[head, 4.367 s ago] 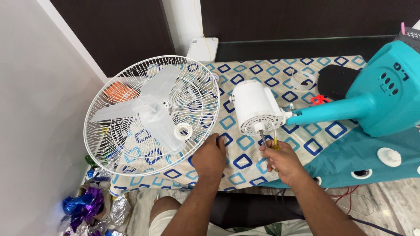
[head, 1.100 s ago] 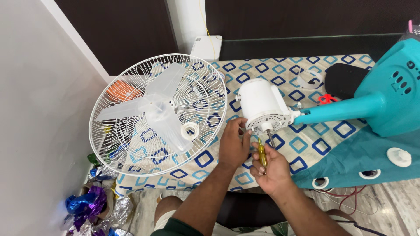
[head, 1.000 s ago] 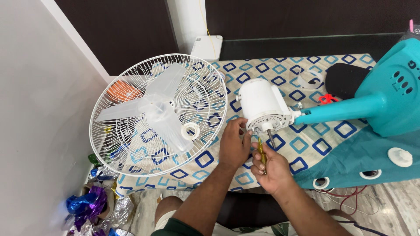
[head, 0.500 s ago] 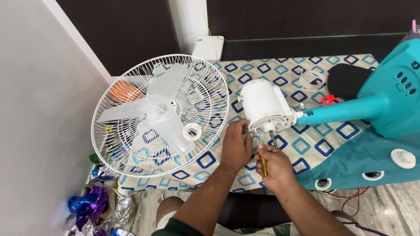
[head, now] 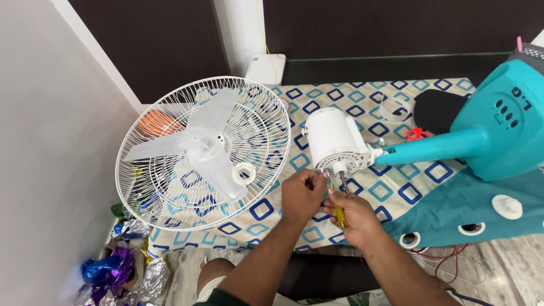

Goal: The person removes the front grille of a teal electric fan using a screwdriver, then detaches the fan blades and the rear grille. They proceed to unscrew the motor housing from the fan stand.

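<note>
Foil scraps (head: 107, 272), crinkled blue and purple, lie far left of the motor housing (head: 334, 139). Round white wire fan guard (head: 204, 153) with translucent plastic blades (head: 190, 150) rests left of it. Left hand (head: 302, 195), fingers pinched shut, touches the smooth white cylindrical housing's underside. Right hand (head: 352, 215) grips a yellow-handled screwdriver (head: 338, 209) just below it. Teal fan stand (head: 487, 136) extends right across the patterned cloth (head: 362, 96).
</note>
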